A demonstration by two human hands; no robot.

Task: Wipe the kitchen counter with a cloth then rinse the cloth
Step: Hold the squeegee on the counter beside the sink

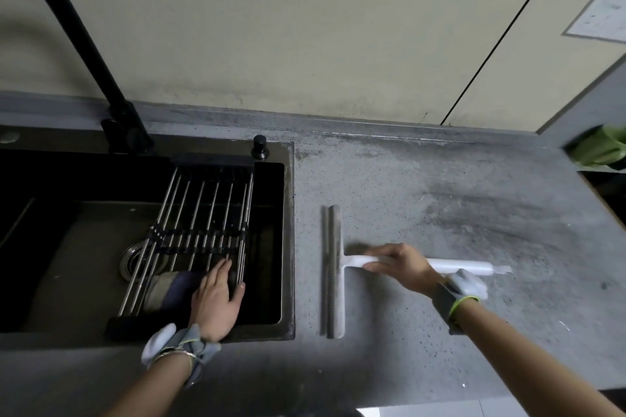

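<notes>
since the cloth [171, 289] lies bunched in the black sink [288, 247], under the near end of the metal rack [200, 234], it will likely handle as a light, limp and probably damp thing that sags when lifted; the best hold looks like a pinch on the folded bulk just left of the left hand [216, 298]. that hand rests with fingers [222, 269] straight and together on the rack bars, gripping nothing. the right hand [401, 266] lies over the white handle of a squeegee [333, 271] on the grey desk [440, 200]; motion blur hides whether its fingers are curled round the handle or only laid on it, so i cannot tell. the rack bars stand in the way of a straight lift of the cloth. a black faucet [111, 101] arches over the sink's far edge, and something green [599, 149] sits at the desk's far right, well apart.
</notes>
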